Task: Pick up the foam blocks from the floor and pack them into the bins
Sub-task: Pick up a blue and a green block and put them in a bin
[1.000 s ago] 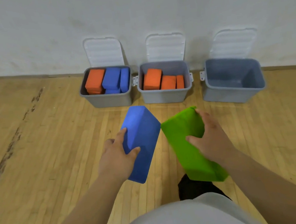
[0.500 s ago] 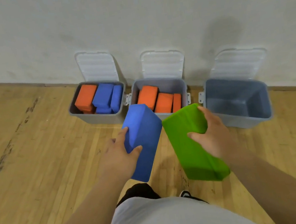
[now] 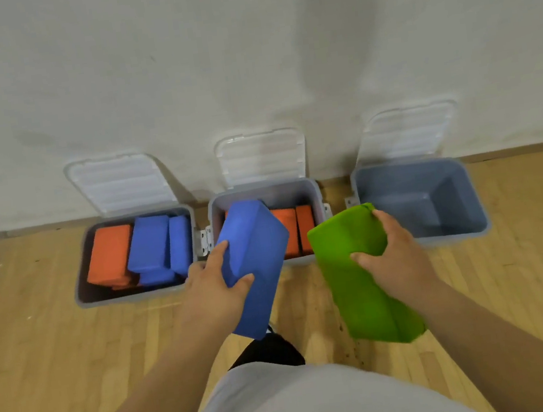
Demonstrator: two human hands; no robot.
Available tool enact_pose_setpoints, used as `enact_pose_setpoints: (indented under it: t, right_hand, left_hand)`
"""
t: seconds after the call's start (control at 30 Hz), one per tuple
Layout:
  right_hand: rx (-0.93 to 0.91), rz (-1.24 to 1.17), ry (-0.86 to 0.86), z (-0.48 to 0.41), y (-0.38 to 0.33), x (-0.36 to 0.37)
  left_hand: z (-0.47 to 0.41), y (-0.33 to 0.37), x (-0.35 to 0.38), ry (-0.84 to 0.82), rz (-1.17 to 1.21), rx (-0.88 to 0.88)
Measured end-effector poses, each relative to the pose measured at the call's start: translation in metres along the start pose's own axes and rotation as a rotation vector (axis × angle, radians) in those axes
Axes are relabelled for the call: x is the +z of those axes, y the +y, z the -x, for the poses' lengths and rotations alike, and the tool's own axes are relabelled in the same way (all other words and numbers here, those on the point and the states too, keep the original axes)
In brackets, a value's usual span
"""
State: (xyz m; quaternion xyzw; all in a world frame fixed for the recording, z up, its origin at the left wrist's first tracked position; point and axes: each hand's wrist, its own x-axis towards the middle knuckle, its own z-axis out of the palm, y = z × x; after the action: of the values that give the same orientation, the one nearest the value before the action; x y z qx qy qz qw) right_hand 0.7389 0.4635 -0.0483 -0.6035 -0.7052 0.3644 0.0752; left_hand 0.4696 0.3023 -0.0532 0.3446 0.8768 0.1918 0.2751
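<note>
Left hand (image 3: 213, 289) grips the blue block (image 3: 256, 259), whose far end has come over the middle bin (image 3: 279, 193) since half a second ago. Right hand (image 3: 395, 258) grips the green block (image 3: 356, 284), now just right of that bin's front corner, closer than before.

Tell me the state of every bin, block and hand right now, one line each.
Left bin: lid open, partly filled
Middle bin: lid open, partly filled
Right bin: lid open, empty
Blue block: gripped by left hand
Green block: gripped by right hand
</note>
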Motion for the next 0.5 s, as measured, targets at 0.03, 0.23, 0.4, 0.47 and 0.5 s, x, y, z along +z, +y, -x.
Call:
enact_pose_setpoints:
  t: [0.03, 0.23, 0.4, 0.47, 0.5]
  right_hand:
    - [0.025, -0.007, 0.009, -0.014, -0.009, 0.003]
    - [0.102, -0.045, 0.042, -0.094, -0.047, 0.024]
    - [0.141, -0.038, -0.016, -0.181, -0.054, 0.046]
    - [0.132, -0.019, -0.064, -0.224, -0.050, 0.058]
    - [0.132, -0.002, -0.104, -0.246, -0.047, 0.065]
  left_hand:
    - [-0.020, 0.002, -0.007, -0.018, -0.006, 0.004]
    - [-0.130, 0.018, -0.030, -0.073, -0.117, 0.063]
    - [-0.197, 0.022, -0.005, -0.103, -0.076, 0.009]
    - [-0.219, 0.027, 0.011, -0.092, -0.063, -0.051]
    - [-0.230, 0.028, 0.019, -0.077, -0.054, -0.087]
